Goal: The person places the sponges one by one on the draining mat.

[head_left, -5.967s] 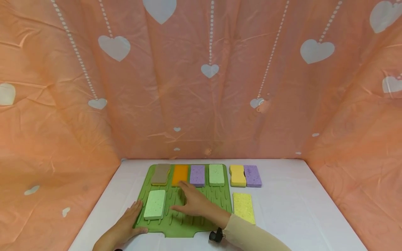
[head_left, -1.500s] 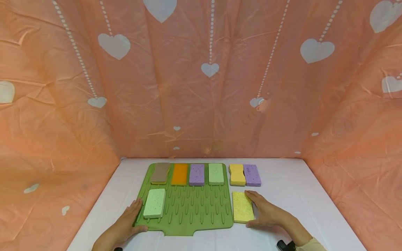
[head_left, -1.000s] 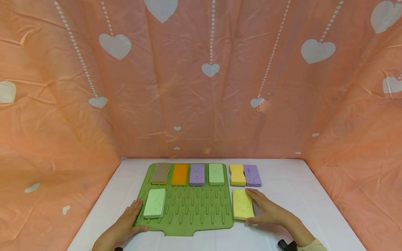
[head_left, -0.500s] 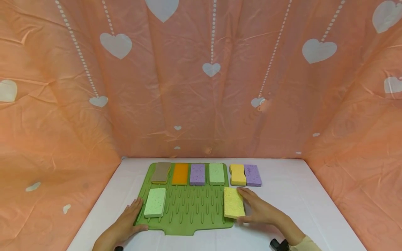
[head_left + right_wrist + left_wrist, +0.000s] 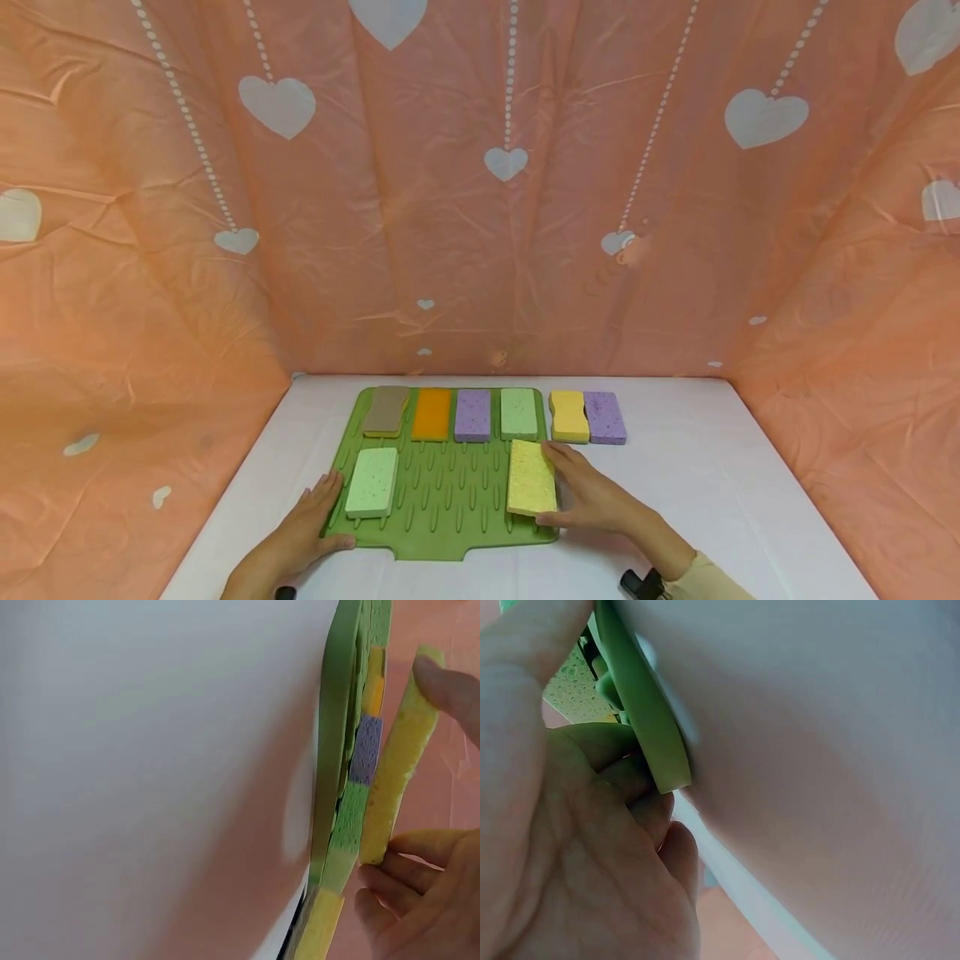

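Observation:
In the head view my right hand [image 5: 592, 496] pinches a yellow sponge [image 5: 532, 478] between thumb and fingers, by its right side. The right wrist view shows that sponge [image 5: 401, 761] lifted and tilted, a gap between it and the green ridged mat [image 5: 335, 742]. My left hand [image 5: 300, 525] rests at the left front corner of the green mat [image 5: 442, 533], fingers along its side. In the left wrist view those fingers touch the rim of the mat [image 5: 649, 720]. A light green sponge [image 5: 372, 483] lies on the mat beside the left hand.
Across the mat's back lie a grey-topped sponge [image 5: 386, 411], an orange sponge [image 5: 431, 414], a purple sponge [image 5: 472, 415] and a light green sponge [image 5: 518, 413]. Right of the mat, a yellow sponge [image 5: 569, 416] and a purple sponge [image 5: 604, 417] sit on the white table [image 5: 697, 467].
The right hand left the mat's middle, took hold of the yellow sponge on the table, lifted it and carried it left over the mat's right part. The left hand stays put.

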